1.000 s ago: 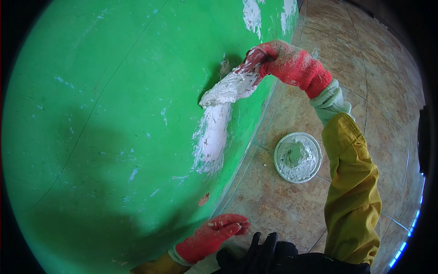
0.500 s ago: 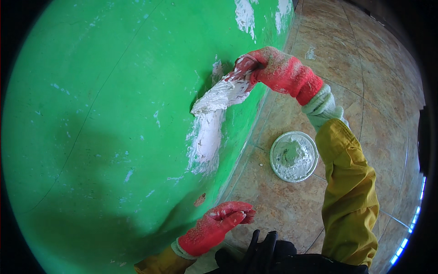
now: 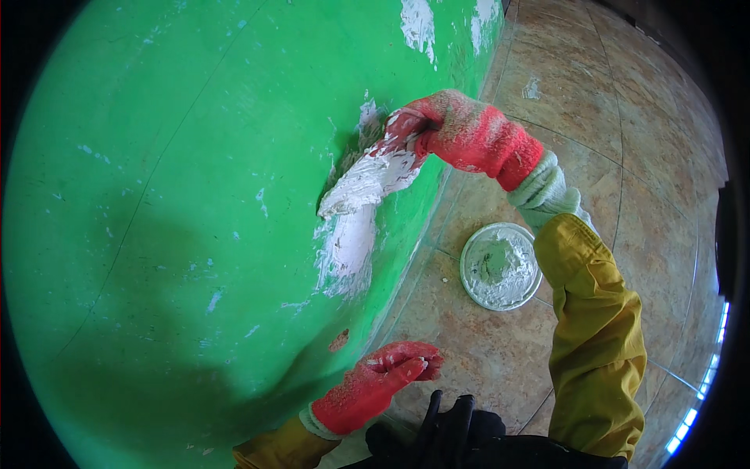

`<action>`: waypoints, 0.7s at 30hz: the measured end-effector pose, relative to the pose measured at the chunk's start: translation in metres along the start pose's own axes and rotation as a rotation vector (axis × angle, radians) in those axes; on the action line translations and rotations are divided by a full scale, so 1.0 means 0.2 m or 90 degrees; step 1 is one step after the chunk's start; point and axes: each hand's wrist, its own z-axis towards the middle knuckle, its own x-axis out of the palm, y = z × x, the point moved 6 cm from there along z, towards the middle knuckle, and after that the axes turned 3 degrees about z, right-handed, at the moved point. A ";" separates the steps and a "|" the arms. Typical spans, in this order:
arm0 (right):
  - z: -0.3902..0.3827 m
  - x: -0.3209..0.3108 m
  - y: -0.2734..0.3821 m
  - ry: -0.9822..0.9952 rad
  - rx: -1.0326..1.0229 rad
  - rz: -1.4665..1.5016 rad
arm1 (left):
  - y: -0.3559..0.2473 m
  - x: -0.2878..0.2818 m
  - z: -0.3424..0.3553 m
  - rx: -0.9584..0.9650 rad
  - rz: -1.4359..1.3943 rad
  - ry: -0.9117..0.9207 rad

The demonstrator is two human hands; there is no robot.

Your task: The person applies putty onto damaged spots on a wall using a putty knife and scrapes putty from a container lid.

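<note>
My right hand [image 3: 457,129], in a red glove smeared with white, grips a putty knife [image 3: 367,180] loaded with white filler. Its blade lies flat against the green wall [image 3: 180,203], at the top of a wet white patch [image 3: 348,246]. Low in view, my left hand [image 3: 387,375], also red-gloved, hangs near the foot of the wall with its fingers loosely curled and nothing in it. Both sleeves are mustard yellow.
A round white pan [image 3: 500,266] with grey-white filler sits on the brown tiled floor [image 3: 625,156] right of the wall. More white patches [image 3: 418,23] mark the wall higher up. A small chipped spot [image 3: 338,341] shows near the wall's base. Dark clothing [image 3: 461,438] fills the bottom edge.
My right hand has drawn the putty knife down and left along the wall, lengthening the smear above the patch. My left hand has shifted slightly right.
</note>
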 end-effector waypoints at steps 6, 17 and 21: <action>-0.04 0.34 -0.02 0.121 -0.082 -0.005 | -0.03 0.02 -0.01 0.010 0.022 -0.003; -0.24 0.12 -0.06 -0.002 0.078 0.143 | 0.00 -0.10 -0.18 0.038 -0.031 -0.053; -0.24 0.16 -0.12 -0.064 0.073 0.150 | 0.03 -0.09 -0.18 -0.001 -0.013 -0.048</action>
